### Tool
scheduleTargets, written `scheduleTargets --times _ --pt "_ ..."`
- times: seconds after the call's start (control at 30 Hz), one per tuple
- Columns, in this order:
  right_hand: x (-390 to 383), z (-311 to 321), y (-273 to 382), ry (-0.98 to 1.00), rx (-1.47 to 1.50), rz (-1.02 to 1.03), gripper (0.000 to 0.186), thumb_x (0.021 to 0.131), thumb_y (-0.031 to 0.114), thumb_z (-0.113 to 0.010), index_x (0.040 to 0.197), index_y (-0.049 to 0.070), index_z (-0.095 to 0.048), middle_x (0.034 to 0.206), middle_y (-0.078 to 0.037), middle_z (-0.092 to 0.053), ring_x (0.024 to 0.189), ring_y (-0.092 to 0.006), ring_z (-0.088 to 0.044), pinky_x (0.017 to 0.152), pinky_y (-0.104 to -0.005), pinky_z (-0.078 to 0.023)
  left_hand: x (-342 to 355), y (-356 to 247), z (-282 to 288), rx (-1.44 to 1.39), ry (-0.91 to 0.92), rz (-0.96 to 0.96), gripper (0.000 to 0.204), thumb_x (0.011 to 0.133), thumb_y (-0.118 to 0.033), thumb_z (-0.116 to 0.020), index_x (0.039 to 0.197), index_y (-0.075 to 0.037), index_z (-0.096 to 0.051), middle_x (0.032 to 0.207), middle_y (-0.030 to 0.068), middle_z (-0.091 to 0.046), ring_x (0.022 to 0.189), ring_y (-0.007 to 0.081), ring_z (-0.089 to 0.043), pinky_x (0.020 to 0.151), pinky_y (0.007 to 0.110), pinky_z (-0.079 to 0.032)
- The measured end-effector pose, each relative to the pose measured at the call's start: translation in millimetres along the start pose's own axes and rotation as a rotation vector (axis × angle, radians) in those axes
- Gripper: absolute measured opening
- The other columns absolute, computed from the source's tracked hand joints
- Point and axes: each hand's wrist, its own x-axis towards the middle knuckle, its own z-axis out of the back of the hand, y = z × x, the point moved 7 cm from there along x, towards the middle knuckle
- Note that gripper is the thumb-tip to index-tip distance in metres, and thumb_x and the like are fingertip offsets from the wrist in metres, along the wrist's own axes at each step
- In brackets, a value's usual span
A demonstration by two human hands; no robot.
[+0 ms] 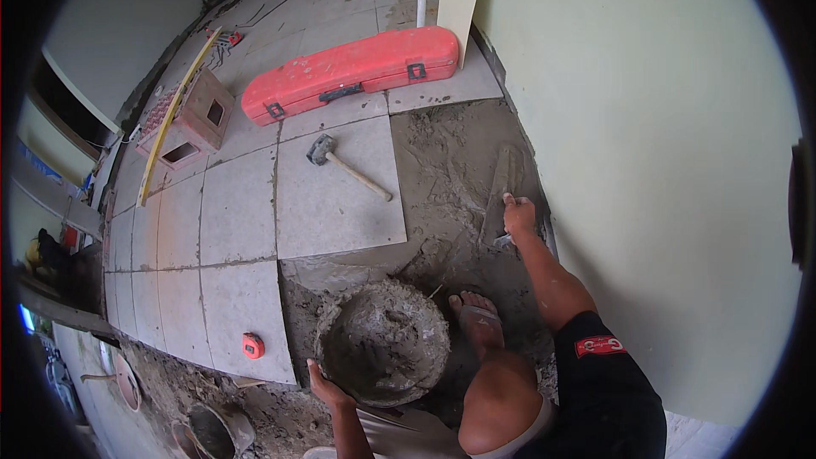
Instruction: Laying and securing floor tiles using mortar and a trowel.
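Note:
My right hand (520, 217) is closed round the handle of a flat plastering trowel (503, 174), whose long mortar-smeared blade lies against the wet grey mortar bed (442, 149) beside the wall. At the bottom centre, my left hand (330, 389) grips the near left rim of a round, mortar-caked basin (382, 344); some of its fingers are hidden. Wet mortar coats the inside of the basin. My bare knee and sandalled foot are just to its right, the foot on the mortar.
A rubber mallet (348, 168) and a red tape measure (253, 345) lie on the laid tiles (238, 212). Beyond are a long red case (353, 72), a plastic crate (191, 119) and a yellow level (178, 115). The pale wall (654, 161) borders the right; buckets (212, 429) stand lower left.

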Motion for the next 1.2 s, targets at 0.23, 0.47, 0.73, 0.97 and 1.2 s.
scheduleTargets --times 0.23,0.47,0.73,0.97,1.2 --pt "-18.3 -166.1 125.6 0.167 0.255 -0.195 0.038 0.096 0.035 -0.066 0.104 -0.002 -0.062 0.076 -0.016 -0.067 0.051 -0.0283 -0.062 0.046 -0.0406 -0.048 -5.7 -25.4 3.2 0.011 -0.094 -0.038 0.057 0.103 -0.047 -0.051 0.115 0.008 -0.063 0.112 0.0137 -0.066 0.099 0.0226 -0.063 0.091 0.036 -0.052" --pt "-41.5 -164.4 112.2 0.454 -0.231 0.389 0.038 0.096 0.037 -0.066 0.105 0.000 -0.063 0.073 -0.013 -0.066 0.064 -0.0307 -0.067 0.054 -0.0448 -0.050 -6.8 -29.3 -4.5 -0.062 -0.148 0.016 0.059 0.102 -0.049 -0.052 0.115 0.008 -0.064 0.113 0.0146 -0.066 0.101 0.0235 -0.065 0.092 0.036 -0.053" --pt "-26.5 -133.9 145.9 0.498 -0.924 0.714 0.045 0.100 0.044 -0.054 0.120 0.004 -0.059 0.098 -0.022 -0.072 0.089 -0.0420 -0.070 0.077 -0.0548 -0.055 -6.0 -24.8 -5.7 -0.070 -0.148 0.046 0.061 0.102 -0.050 -0.050 0.120 0.007 -0.061 0.119 0.0145 -0.064 0.103 0.0231 -0.063 0.093 0.036 -0.051" --pt "40.0 -135.3 172.9 0.299 -0.935 0.549 0.037 0.100 0.036 -0.056 0.117 0.003 -0.059 0.103 -0.021 -0.072 0.098 -0.0397 -0.070 0.083 -0.0518 -0.056 -7.1 -28.0 3.9 0.021 -0.132 0.013 0.062 0.103 -0.050 -0.047 0.123 0.007 -0.061 0.122 0.0139 -0.063 0.110 0.0241 -0.062 0.098 0.036 -0.050" --pt "33.4 -92.6 117.0 0.259 -0.559 0.275 0.040 0.096 0.036 -0.064 0.107 -0.002 -0.064 0.099 -0.024 -0.072 0.094 -0.0378 -0.071 0.082 -0.0464 -0.054 -9.7 -12.7 -10.7 -0.127 -0.103 0.095 0.059 0.103 -0.050 -0.047 0.124 0.004 -0.062 0.123 0.0133 -0.064 0.108 0.0232 -0.063 0.096 0.035 -0.051"
